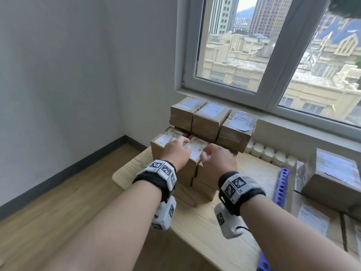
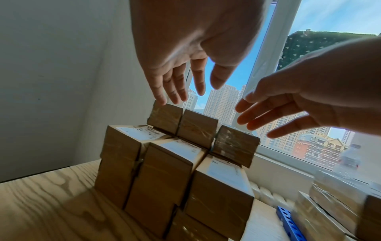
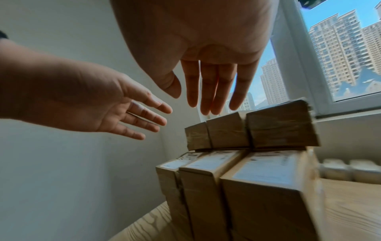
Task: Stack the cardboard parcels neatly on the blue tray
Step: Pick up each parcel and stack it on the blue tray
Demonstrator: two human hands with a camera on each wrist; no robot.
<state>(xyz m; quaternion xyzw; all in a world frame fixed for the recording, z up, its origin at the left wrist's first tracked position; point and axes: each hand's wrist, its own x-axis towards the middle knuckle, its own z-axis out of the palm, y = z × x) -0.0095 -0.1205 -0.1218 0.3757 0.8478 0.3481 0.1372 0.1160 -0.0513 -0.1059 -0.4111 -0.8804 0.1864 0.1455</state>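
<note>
A stack of brown cardboard parcels (image 1: 195,153) with white labels stands at the table's far left corner. Its back row (image 1: 211,120) of three sits one tier higher than the front row. My left hand (image 1: 178,148) hovers over the front parcels and my right hand (image 1: 213,155) is just to its right. In the left wrist view the left hand (image 2: 195,93) has straight, spread fingers above the stack (image 2: 164,171) and holds nothing. The right hand (image 3: 191,104) is likewise flat and empty above the parcels (image 3: 257,187). A blue perforated tray rim (image 1: 281,188) shows to the right.
More labelled parcels, one large (image 1: 336,178), lie at the right by the blue rim. A white radiator (image 1: 273,155) runs under the window sill behind the light wooden table (image 1: 125,177). A water bottle (image 2: 348,158) stands by the window. White walls close the corner on the left.
</note>
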